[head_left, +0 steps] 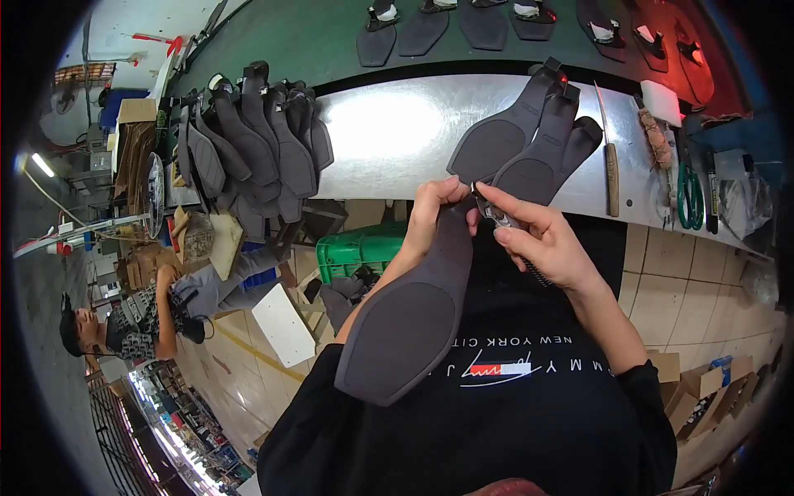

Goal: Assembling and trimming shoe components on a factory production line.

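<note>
A dark grey shoe sole [404,331] hangs in front of my black shirt, its broad end toward me. My left hand [433,211] is closed round its narrow end, near the metal table's front edge. Closed on a small metal hand tool like a pair of nippers [499,217], my right hand [552,244] brings its tip to that same end. Fingers of both hands almost meet there, and they hide the exact point of contact. Just beyond them, several similar grey soles [496,136] lie overlapping on the metal table [380,169].
A thick pile of soles [281,153] overhangs the table's left side. An awl-like tool with a wooden handle [612,178] and green-handled scissors [689,197] lie at right. Soles with straps [422,33] line the green belt [289,37]. A green crate [356,250] and another person [136,318] are left.
</note>
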The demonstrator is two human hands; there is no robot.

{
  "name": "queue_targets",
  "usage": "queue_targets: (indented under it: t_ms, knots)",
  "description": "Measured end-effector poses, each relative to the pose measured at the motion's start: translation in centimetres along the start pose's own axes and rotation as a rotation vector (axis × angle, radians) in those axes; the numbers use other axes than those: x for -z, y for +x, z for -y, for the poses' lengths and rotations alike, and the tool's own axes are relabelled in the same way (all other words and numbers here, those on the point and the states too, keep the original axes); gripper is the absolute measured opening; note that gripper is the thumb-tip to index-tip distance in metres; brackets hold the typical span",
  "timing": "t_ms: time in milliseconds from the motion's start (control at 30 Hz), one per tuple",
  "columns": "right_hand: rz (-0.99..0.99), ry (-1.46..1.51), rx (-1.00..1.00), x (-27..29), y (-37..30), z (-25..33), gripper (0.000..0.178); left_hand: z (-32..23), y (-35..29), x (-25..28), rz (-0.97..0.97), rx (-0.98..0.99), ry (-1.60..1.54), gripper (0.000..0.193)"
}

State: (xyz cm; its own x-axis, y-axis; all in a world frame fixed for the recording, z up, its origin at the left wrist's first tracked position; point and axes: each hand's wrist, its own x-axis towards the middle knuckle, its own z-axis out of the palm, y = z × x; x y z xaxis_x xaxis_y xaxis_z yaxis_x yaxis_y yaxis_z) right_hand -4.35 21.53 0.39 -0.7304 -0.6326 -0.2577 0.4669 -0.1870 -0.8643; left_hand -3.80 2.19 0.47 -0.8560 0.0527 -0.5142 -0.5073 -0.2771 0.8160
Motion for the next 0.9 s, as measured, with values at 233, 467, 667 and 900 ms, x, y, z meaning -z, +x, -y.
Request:
queue_targets:
  t_ms: [233,467,667,900]
  knots:
    - [-0.044,-0.099,0.024,-0.2,-0.4,0.3,0.047,0.8,0.0,0.5,0.057,-0.031,0.000,0.046]
    - [-0.208,-0.288,0.320,-0.8,-0.1,-1.4,0.048,1.4,-0.1,0.3,0.017,-0.013,-0.039,0.043]
    - [-0.295,-0.776,0.384,-0.8,-0.6,-0.1,0.051,1.2,-0.7,-1.8,-0.194,0.147,-0.276,0.035]
    - [-0.395,-1.020,0.579,-0.4,-0.2,-1.2,0.050,1.5,-0.3,-2.3,-0.139,0.135,-0.264,0.037]
